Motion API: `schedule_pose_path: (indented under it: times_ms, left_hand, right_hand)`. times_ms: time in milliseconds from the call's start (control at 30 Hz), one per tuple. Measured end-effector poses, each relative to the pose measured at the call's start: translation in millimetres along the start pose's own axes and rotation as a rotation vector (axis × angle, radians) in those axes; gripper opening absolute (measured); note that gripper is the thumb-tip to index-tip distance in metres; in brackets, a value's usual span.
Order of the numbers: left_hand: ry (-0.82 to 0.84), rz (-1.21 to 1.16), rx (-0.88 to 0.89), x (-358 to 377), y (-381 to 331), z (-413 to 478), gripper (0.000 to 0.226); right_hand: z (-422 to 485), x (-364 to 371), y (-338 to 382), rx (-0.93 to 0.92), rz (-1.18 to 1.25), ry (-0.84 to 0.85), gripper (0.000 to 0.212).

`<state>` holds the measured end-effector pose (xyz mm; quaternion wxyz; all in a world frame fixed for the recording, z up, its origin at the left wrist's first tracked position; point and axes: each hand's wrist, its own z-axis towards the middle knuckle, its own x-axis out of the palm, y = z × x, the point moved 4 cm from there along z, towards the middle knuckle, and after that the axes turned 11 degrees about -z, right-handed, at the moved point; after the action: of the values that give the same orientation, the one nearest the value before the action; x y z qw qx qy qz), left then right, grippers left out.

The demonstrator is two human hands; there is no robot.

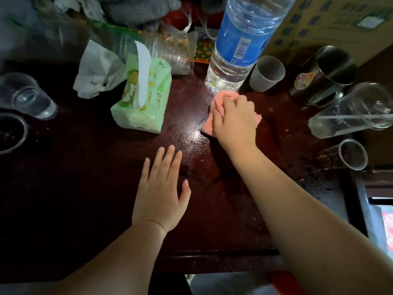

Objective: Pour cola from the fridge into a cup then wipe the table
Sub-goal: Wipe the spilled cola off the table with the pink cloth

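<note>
My right hand (pixel 235 120) presses a pink cloth (pixel 221 99) onto the dark wooden table (pixel 85 177), just in front of a large water bottle (pixel 240 39). The table surface shines wet beside the cloth. My left hand (pixel 160 192) lies flat on the table with fingers spread, holding nothing. A small frosted cup (pixel 266 73) stands right of the bottle. A clear cup (pixel 348 154) at the right edge holds a little dark liquid. No cola bottle is in view.
A green tissue pack (pixel 142 96) and crumpled white tissue (pixel 97 71) sit at the back left. Glasses (pixel 27 96) stand at the left edge; a metal tumbler (pixel 325 73) and a tall clear cup (pixel 350 111) at the right. A cardboard box (pixel 331 24) is behind.
</note>
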<state>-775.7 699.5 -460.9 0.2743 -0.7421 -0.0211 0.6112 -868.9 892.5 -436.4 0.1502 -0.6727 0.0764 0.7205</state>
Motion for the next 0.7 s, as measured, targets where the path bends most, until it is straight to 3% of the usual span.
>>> schedule_pose_path:
  times_ms: [300, 533, 700]
  left_hand:
    - [0.014, 0.033, 0.010, 0.1, -0.5, 0.4, 0.064]
    - [0.013, 0.009, 0.005, 0.9, 0.5, -0.4, 0.063]
    - [0.010, 0.007, 0.011, 2.4, 1.8, -1.4, 0.063]
  right_hand:
    - [-26.6, -4.0, 33.8, -0.434, 0.065, 0.002, 0.043]
    - [-4.4, 3.2, -33.3, -0.122, -0.037, 0.024, 0.038]
    - [-13.2, 5.6, -84.8, 0.136, -0.132, 0.113, 0.050]
